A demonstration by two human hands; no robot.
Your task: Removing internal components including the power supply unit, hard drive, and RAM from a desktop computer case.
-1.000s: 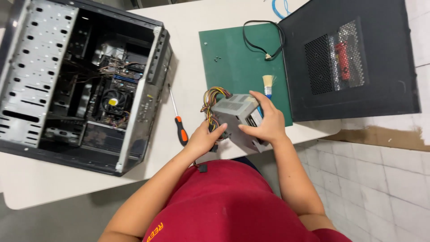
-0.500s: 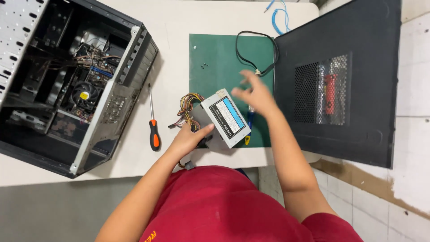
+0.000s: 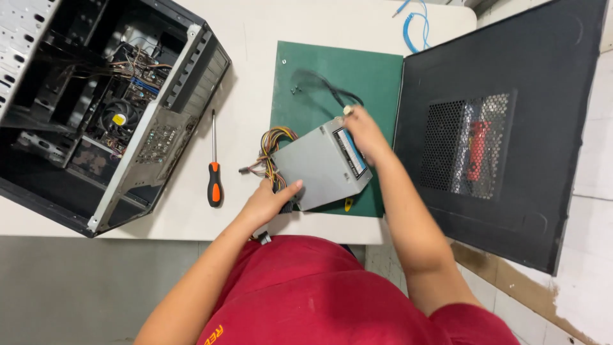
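1. head view, the thing in hand: a grey metal power supply box (image 3: 321,165) sits over the near left part of a green mat (image 3: 332,76), on the white table (image 3: 249,38). it is tilted, with its long axis running from near left to far right. a bundle of coloured wires (image 3: 271,145) spills from its left end.

2. head view, left hand (image 3: 267,203): it lies at the near left corner of the box, thumb pressed on the grey top face, the other fingers curled under the near edge and mostly hidden. it grips that corner, fingers closed on the box (how far under they reach i cannot tell).

3. head view, right hand (image 3: 363,131): it rests on the far right end of the box, over the labelled side, fingers bent and together. it is blurred, and something small and pale shows at the fingertips, so whether it clamps the box or only touches it i cannot tell.

4. head view, the relation that counts: the two hands sit at opposite ends of the long axis, left hand nearer the body, right hand farther out, the box between them.

5. head view, around it: a screwdriver with an orange and black handle (image 3: 214,182) lies just left of the wires, apart from the left hand. farther left stands an open computer case (image 3: 108,108). to the right lies a black side panel (image 3: 504,128) with a mesh vent, touching the mat's edge. a black cable (image 3: 332,89) lies on the mat beyond the box.
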